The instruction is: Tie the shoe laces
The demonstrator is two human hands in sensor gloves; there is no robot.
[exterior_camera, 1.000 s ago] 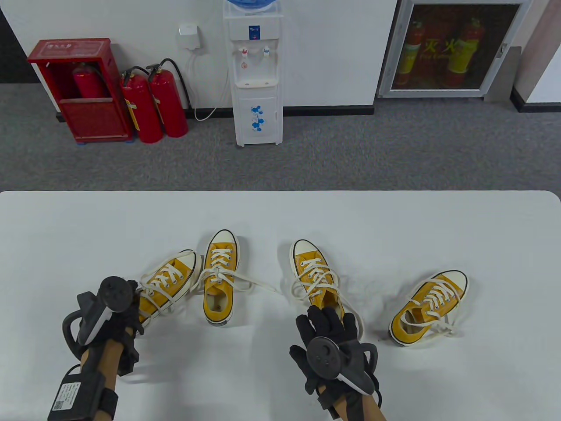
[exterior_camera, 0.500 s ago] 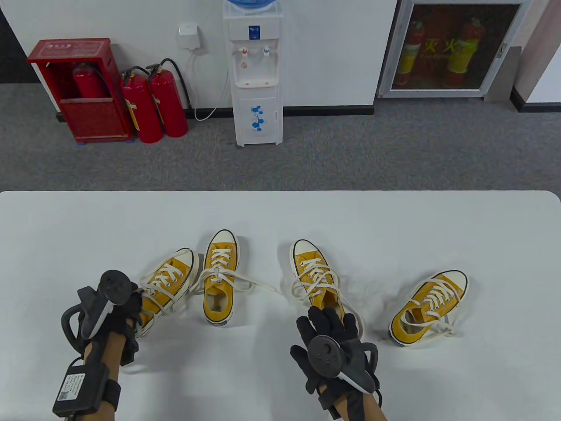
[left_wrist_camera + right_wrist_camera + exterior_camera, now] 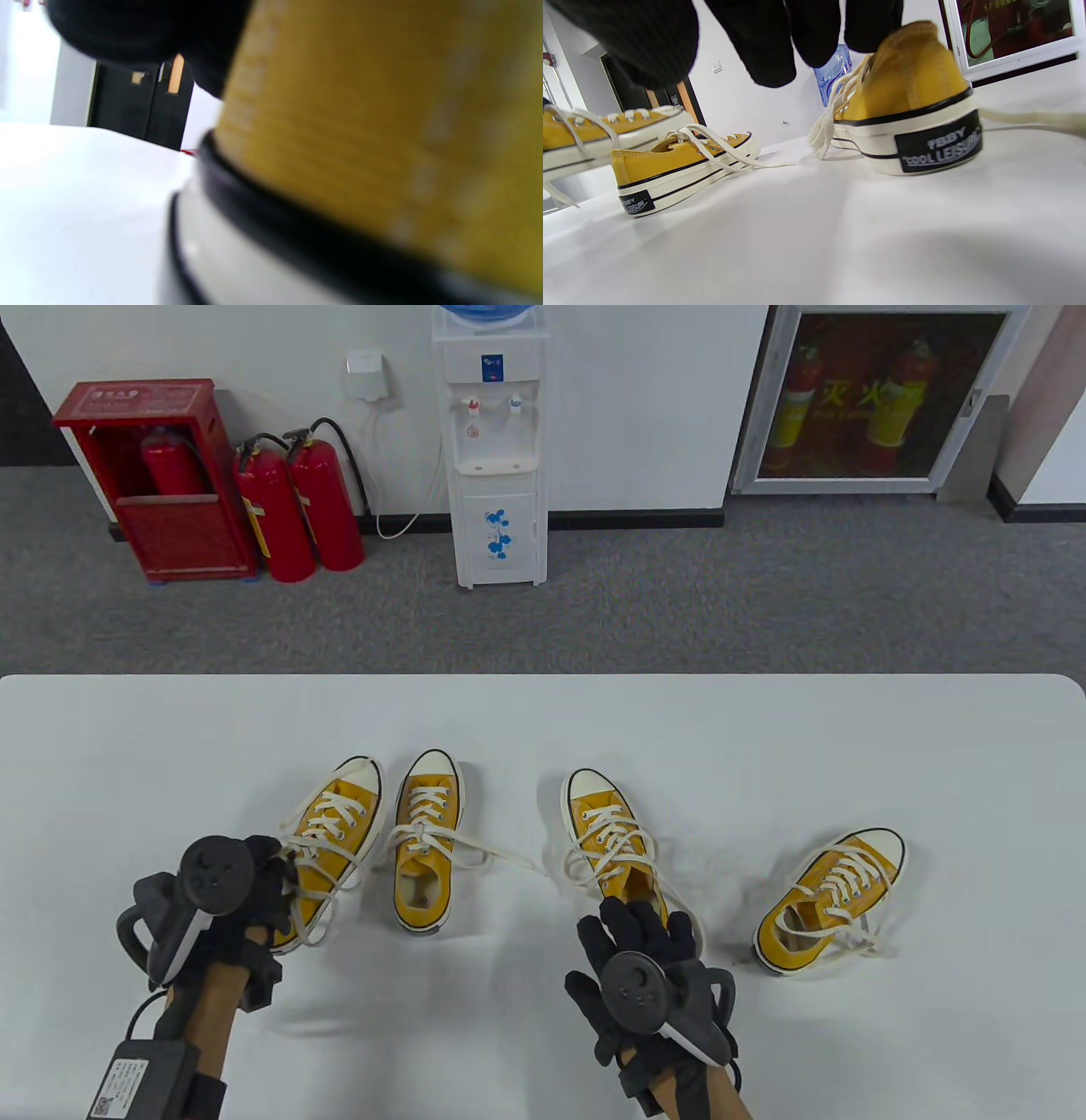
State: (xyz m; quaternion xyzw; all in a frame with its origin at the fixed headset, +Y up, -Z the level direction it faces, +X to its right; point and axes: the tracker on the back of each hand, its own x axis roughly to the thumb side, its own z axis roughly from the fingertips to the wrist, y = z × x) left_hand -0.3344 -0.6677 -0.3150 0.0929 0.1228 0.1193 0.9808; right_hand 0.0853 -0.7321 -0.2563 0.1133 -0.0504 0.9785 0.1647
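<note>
Trailing loose white laces (image 3: 509,858), yellow shoes (image 3: 427,840)

"cool leisure" on shoe heel patch (image 3: 939,146), "leisure" on second shoe's heel patch (image 3: 636,203)

A white tabletop (image 3: 764,729) with rounded far corners fills the lower half of the table view. Beyond it lies grey carpet (image 3: 679,594), ending at a white wall (image 3: 645,407) with a dark skirting. Against the wall stand a white water dispenser (image 3: 498,475), two red fire extinguishers (image 3: 297,504) and a red extinguisher box (image 3: 157,479). A glass-fronted cabinet (image 3: 882,398) sits to the right.
</note>
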